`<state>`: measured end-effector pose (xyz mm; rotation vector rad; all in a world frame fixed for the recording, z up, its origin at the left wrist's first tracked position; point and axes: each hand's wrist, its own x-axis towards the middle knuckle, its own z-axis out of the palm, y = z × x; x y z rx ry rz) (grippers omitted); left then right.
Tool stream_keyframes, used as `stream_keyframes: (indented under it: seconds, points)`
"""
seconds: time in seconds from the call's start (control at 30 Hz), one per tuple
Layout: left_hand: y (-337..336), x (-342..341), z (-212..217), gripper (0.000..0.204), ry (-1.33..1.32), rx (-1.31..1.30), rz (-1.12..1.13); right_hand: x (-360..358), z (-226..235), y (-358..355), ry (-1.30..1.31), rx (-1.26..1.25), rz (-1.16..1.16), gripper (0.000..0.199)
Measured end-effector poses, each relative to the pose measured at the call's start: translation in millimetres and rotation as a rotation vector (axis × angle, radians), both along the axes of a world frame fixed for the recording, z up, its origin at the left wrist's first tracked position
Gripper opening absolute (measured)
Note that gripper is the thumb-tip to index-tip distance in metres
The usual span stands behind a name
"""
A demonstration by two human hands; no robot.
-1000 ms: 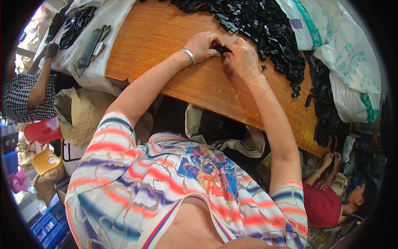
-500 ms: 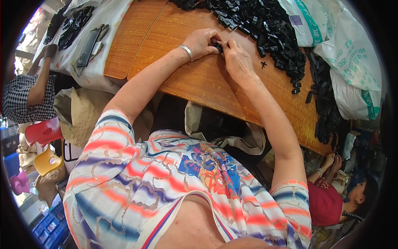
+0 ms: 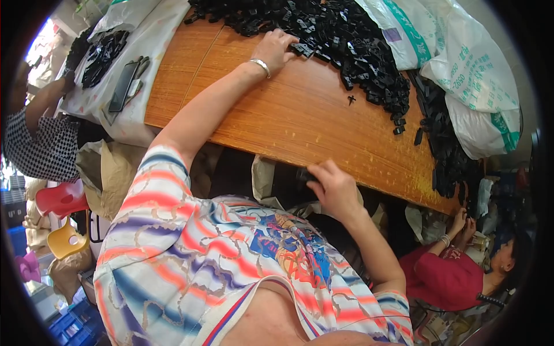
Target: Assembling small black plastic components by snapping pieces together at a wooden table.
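Black parts (image 3: 360, 55): heaped on our worktop (image 3: 277, 124).
Left hand (image 3: 276, 51): at their edge; grip, we can't tell.
Right hand (image 3: 336, 188): by near edge, thumb and fingers apart.

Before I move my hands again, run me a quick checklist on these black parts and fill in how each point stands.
1. Left hand at the pile of black parts: ok, its fingers are at the pile's near edge.
2. Left hand gripping just one part: cannot tell, too small.
3. Right hand empty: cannot tell, a blurred dark shape shows by its fingertips.
4. Stray black piece in with the pile: not ok, it lies apart on the wooden table.
5. White sack away from both hands: ok, it sits right of the pile.
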<state>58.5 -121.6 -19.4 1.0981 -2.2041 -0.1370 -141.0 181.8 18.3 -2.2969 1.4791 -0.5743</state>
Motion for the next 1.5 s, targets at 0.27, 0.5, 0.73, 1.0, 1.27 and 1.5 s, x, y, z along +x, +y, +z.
stream_keyframes:
  seconds: [0.27, 0.5, 0.73, 1.0, 1.27, 1.5]
  points:
    - [-11, -10, 0, 0.023, -0.087, -0.037, 0.03, -23, 1, -31, -0.054, -0.134, -0.054, 0.017]
    - [26, -5, 8, 0.022, 0.017, 0.202, -0.073, -52, -17, -165, 0.167, -0.306, -0.495, 0.024]
    - [62, 0, 5, 0.03, -0.024, 0.226, -0.166, -40, -17, -200, 0.346, -0.196, -0.507, 0.029]
    - [99, 2, 10, 0.025, 0.08, 0.069, -0.242, -13, -8, -144, -0.541, 0.393, -0.381, 0.025]
    - [132, 5, 15, 0.013, 0.542, 0.896, -0.347, 12, -19, -107, -1.175, 0.65, -0.422, 0.023]
    - [133, 2, 2, 0.016, 0.657, 0.841, -0.19, 27, -19, -102, -0.464, -0.072, -0.241, 0.026]
